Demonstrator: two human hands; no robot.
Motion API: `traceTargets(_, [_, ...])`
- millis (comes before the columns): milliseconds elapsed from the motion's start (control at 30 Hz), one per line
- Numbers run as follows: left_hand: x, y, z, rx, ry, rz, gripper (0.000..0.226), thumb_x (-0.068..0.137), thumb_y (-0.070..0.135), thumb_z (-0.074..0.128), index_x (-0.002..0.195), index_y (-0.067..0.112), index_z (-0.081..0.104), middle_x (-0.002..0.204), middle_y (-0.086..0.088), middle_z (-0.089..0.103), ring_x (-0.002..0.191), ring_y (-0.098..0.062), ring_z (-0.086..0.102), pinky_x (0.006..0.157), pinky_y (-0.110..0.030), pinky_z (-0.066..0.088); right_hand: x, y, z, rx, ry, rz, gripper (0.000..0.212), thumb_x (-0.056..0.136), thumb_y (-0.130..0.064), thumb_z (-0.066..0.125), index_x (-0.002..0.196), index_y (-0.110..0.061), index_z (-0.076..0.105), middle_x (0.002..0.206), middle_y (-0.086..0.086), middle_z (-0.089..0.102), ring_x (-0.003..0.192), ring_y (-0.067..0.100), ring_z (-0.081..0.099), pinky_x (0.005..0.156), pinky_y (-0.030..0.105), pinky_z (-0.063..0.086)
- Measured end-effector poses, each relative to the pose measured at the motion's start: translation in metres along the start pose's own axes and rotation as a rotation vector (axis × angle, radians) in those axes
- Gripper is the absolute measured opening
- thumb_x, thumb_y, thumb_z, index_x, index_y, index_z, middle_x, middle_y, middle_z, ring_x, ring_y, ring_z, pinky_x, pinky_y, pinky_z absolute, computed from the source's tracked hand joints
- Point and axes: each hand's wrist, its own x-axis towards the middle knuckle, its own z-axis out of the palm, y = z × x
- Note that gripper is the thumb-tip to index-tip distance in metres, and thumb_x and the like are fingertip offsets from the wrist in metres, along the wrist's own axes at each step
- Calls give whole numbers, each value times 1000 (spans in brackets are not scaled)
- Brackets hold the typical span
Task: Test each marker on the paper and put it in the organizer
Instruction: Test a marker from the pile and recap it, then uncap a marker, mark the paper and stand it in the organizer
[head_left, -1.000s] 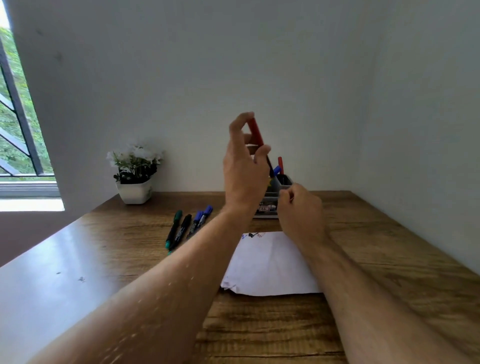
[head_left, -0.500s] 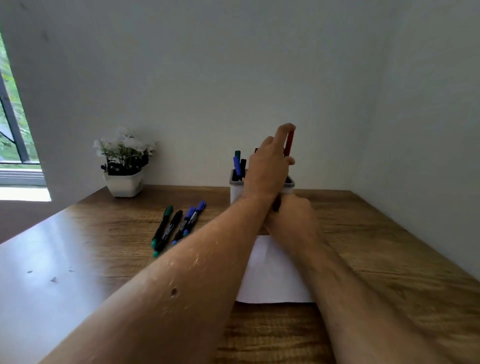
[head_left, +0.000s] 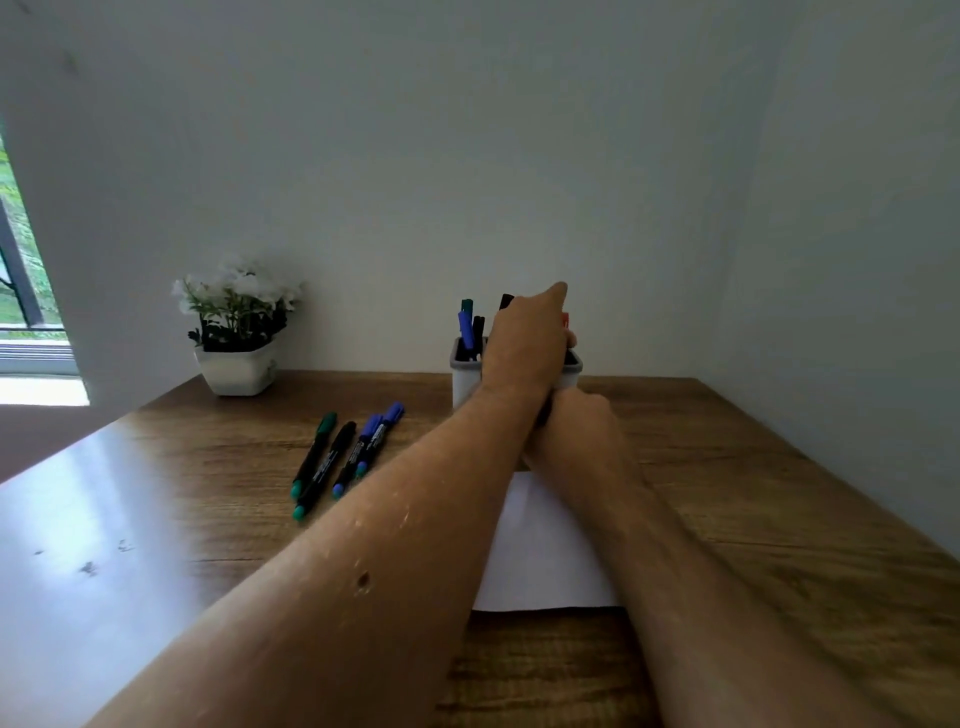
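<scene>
Left hand (head_left: 524, 345) gripped the red marker (head_left: 567, 321), lowering it into the organizer (head_left: 464, 378).
Half a second before it was higher; right hand (head_left: 582, 431), apparently clenched, grip unclear. 4 markers (head_left: 345, 457) waited at 9 o'clock of the paper (head_left: 540, 561).

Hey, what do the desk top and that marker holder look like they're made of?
The desk top looks like wood or a wood-grain laminate: brown streaked grain, and glossy where it mirrors the window light. The marker holder looks like smooth, matte pale grey plastic with a thick plain rim.

Home desk (head_left: 208, 519), potted flowers (head_left: 239, 332), window (head_left: 21, 291)
</scene>
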Motion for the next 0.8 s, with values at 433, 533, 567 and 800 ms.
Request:
traceTargets(433, [-40, 4, -57, -266, 188, -208, 8, 94, 16, 61, 91, 20, 67, 83, 10, 70, 74, 2, 65, 64, -15, 53, -19, -10, -7, 282, 59, 123, 27, 90, -22, 57, 63, -15, 56, 58, -1, 55, 48, 7, 46, 46, 18, 36])
traceTargets(533, [-49, -1, -72, -279, 196, -289, 3, 91, 17, 68, 88, 19, 68, 74, 16, 60, 65, 7, 58, 55, -7, 43, -25, -12, -14, 307, 39, 119, 24, 91, -25, 60, 69, -17, 57, 65, -1, 58, 54, 8, 52, 50, 19, 41])
traceTargets(567, [-53, -5, -75, -272, 187, -313, 3, 89, 19, 70, 88, 18, 69, 75, 15, 60, 67, 5, 59, 54, -7, 41, -27, -13, -15, 299, 37, 108, 24, 92, -25, 60, 69, -18, 56, 66, -1, 58, 55, 8, 53, 51, 19, 42])
traceTargets(800, [-63, -47, -93, 11, 127, -451, 4, 88, 17, 72, 88, 13, 71, 85, 4, 66, 73, -8, 59, 58, -14, 35, -38, -17, -21, 275, 21, 60, 26, 93, -26, 58, 68, -20, 54, 68, 0, 57, 59, 8, 52, 51, 20, 37])
